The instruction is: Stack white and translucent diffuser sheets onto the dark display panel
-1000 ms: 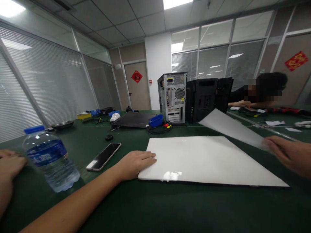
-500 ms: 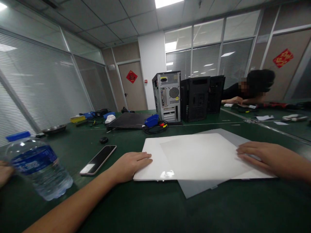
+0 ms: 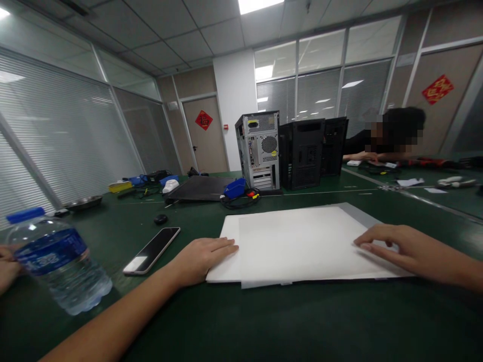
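A white flat panel (image 3: 223,271) lies on the green table, covered for the most part by a thin translucent sheet (image 3: 294,246). The sheet sits nearly square on it, its front left corner hanging over the near edge and a greyish strip showing past the back right. My left hand (image 3: 206,256) rests flat on the panel's left edge, fingers stretched out, holding nothing. On the right side of the sheet, my right hand (image 3: 407,251) touches the surface with bent fingertips, a gap showing between thumb and forefinger.
A water bottle (image 3: 56,261) and a phone (image 3: 153,251) are at left, another person's hand (image 3: 7,269) behind the bottle. Farther back are a black flat panel (image 3: 199,188), a blue device (image 3: 234,187) with cables, and computer cases (image 3: 260,151). A person (image 3: 362,143) leans over the table at right.
The translucent sheet has turned and slid left, from lying askew to almost lined up with the panel. My right hand has shifted slightly left, its fingers more bent. My left hand stays put.
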Motion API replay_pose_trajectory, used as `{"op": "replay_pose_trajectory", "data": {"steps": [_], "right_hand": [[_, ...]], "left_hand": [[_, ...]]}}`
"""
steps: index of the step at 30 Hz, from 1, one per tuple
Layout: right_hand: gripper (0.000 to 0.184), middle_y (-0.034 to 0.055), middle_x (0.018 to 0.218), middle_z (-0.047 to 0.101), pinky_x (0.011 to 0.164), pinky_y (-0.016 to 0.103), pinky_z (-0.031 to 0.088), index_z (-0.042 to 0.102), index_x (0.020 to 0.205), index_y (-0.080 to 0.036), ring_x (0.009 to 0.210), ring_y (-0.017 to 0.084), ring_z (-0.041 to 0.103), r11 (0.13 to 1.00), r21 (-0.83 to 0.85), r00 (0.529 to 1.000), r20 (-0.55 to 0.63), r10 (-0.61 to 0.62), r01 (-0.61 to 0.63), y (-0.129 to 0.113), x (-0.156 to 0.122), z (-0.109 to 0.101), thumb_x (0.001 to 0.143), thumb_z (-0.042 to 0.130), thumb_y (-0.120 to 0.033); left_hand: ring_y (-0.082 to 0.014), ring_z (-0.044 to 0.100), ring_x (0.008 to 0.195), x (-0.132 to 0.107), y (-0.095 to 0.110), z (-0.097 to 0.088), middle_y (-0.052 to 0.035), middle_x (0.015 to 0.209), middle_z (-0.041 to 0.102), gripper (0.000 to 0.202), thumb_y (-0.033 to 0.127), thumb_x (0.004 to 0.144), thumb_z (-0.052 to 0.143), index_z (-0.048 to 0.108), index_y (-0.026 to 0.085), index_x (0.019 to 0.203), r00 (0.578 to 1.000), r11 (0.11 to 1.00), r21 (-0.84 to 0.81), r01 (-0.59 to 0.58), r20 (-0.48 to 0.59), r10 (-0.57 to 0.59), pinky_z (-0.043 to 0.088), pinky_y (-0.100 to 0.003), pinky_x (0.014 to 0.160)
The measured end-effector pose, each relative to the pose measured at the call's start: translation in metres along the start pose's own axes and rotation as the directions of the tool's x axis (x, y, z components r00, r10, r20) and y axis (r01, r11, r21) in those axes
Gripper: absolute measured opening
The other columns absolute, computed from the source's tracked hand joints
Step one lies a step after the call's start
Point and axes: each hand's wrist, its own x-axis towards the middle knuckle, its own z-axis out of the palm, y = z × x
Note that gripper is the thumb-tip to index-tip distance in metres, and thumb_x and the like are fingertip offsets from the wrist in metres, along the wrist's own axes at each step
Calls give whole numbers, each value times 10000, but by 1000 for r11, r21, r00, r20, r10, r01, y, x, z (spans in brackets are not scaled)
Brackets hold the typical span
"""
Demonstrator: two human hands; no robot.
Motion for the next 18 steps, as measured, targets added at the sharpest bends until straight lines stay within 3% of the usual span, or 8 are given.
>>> {"op": "replay_pose_trajectory", "data": {"steps": [5, 10, 18], "right_hand": [[375, 39, 1274, 652, 1030, 407, 515, 693, 1214, -330, 1178, 240, 607, 992, 124, 1000, -4, -2, 3, -5, -1, 4, 924, 543, -515], [366, 70, 1252, 662, 1052, 446, 499, 719, 1177, -317, 1185, 274, 607, 979, 197, 998, -46, -45, 53, -15, -1, 10, 883, 603, -503], [411, 52, 1364, 594, 1133, 550, 387, 662, 1267, -363, 1302, 311, 512, 967, 229, 993, 19, -115, 108, -27, -5, 12, 867, 645, -456]], "left_hand": [[-279, 587, 1281, -1, 0, 1, -137, 1447, 561, 551, 155, 933, 489, 439, 211, 1479, 1000, 1000, 12, -2, 9, 1, 527, -465, 1015], [-294, 604, 1258, -1, 0, 1, -161, 1435, 566, 520, 179, 938, 494, 464, 187, 1456, 1000, 999, 34, -26, -16, 27, 553, -462, 980], [-287, 602, 1261, -1, -1, 2, -160, 1420, 581, 502, 186, 937, 509, 486, 183, 1438, 998, 998, 45, -43, -53, 46, 543, -453, 1000]]}}
